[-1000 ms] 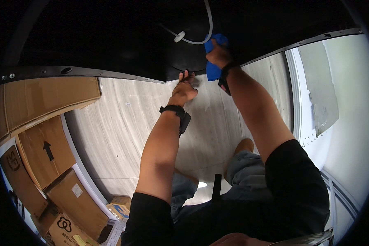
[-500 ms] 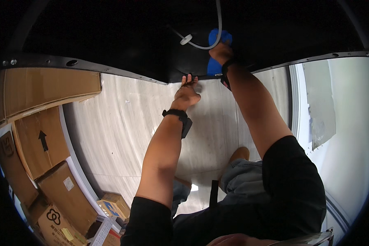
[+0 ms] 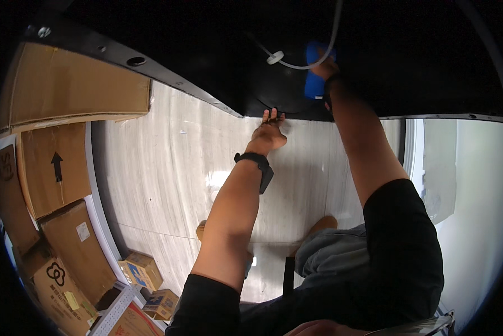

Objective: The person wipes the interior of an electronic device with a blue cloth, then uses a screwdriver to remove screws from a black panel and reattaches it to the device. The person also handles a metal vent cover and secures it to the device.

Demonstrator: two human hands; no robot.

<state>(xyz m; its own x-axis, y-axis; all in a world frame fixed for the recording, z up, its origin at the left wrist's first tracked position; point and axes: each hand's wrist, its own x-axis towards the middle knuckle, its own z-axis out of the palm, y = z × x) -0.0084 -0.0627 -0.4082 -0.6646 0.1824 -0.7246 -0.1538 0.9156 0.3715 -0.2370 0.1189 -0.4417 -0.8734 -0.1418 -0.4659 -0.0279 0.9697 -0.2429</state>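
The left hand rests its loosely spread grip, apparently empty, at the near edge of the black casing. Beyond that edge, the right hand has its grip curled around the blue cloth (probably light and soft, best held bunched mid-length).

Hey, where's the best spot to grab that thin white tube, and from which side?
Probably at the white disc on the tube, coming from the left: the disc is wider than the tube, so easier to pinch by its rim, while the right hand and blue cloth crowd the tube's right side.
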